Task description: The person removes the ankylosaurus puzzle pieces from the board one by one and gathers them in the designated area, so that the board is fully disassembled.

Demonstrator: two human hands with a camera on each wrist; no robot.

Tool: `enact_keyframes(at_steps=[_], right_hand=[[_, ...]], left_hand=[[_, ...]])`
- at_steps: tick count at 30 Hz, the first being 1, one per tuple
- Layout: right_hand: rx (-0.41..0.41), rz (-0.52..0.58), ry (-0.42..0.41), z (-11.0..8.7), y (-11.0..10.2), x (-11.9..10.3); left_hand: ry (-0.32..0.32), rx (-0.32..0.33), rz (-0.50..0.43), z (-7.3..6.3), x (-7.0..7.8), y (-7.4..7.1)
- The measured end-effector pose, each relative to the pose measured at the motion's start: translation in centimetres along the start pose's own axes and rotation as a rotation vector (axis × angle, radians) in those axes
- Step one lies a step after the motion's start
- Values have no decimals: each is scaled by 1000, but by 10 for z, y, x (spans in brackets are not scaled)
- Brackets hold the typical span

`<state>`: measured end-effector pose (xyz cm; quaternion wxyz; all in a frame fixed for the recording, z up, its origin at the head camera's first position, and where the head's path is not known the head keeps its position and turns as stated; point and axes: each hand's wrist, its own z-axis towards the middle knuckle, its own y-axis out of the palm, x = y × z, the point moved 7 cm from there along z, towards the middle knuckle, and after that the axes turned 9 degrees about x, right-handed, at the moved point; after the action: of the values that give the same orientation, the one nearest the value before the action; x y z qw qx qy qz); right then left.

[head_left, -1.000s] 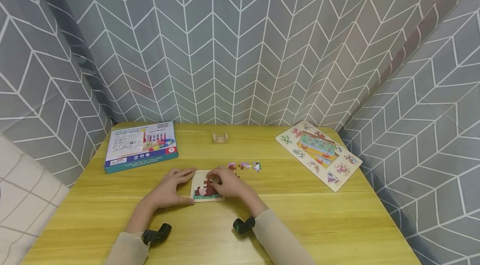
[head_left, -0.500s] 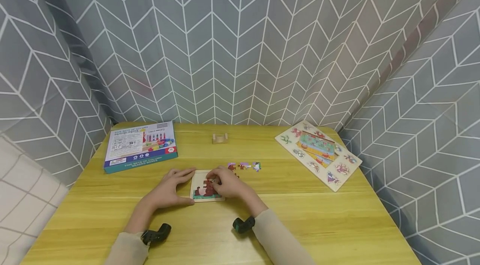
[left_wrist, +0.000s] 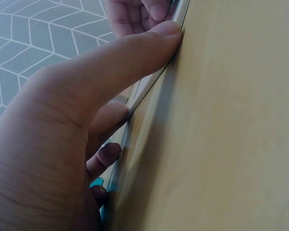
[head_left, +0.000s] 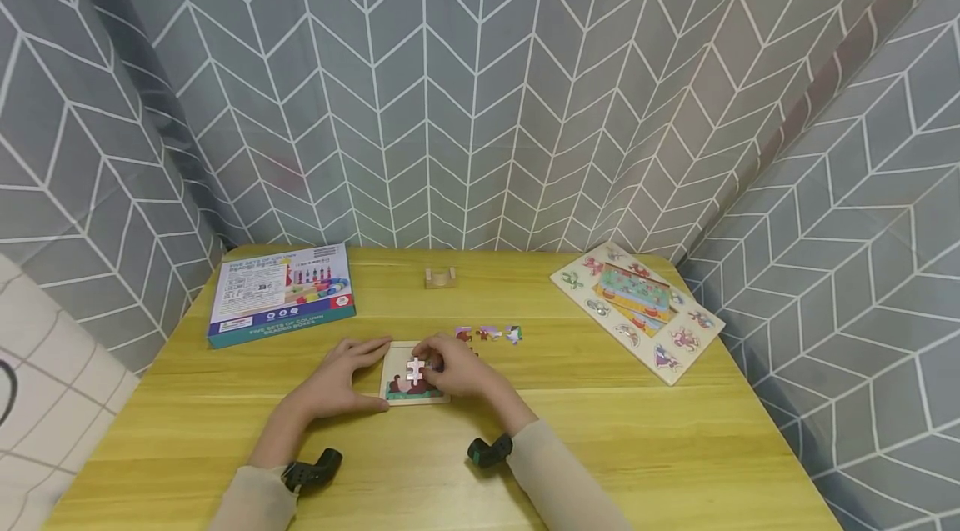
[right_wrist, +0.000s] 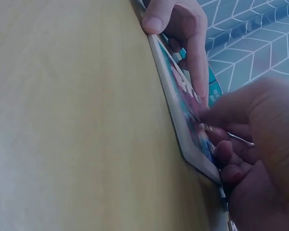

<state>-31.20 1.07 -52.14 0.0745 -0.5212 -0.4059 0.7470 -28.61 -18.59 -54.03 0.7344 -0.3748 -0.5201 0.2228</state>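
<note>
Jigsaw piece [head_left: 414,371] shifted, pinched by the right hand [head_left: 456,366], dark turned pale in head view alone, as the left hand [head_left: 339,383] touched the puzzle tray [head_left: 399,354], index outstretched!

a pale, shiny puzzle piece [head_left: 415,370] is over a flat, partly filled puzzle board [head_left: 398,355].

The jigsaw piece [head_left: 416,370], dark red a moment ago, now looks pale.
</note>
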Motion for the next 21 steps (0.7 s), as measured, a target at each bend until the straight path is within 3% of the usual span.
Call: enact_keyframes(at_steps=[21], right_hand=[[-66,-60,-4,2,-1,-5]], left_hand=[[2,1,2,-1,4,-1]])
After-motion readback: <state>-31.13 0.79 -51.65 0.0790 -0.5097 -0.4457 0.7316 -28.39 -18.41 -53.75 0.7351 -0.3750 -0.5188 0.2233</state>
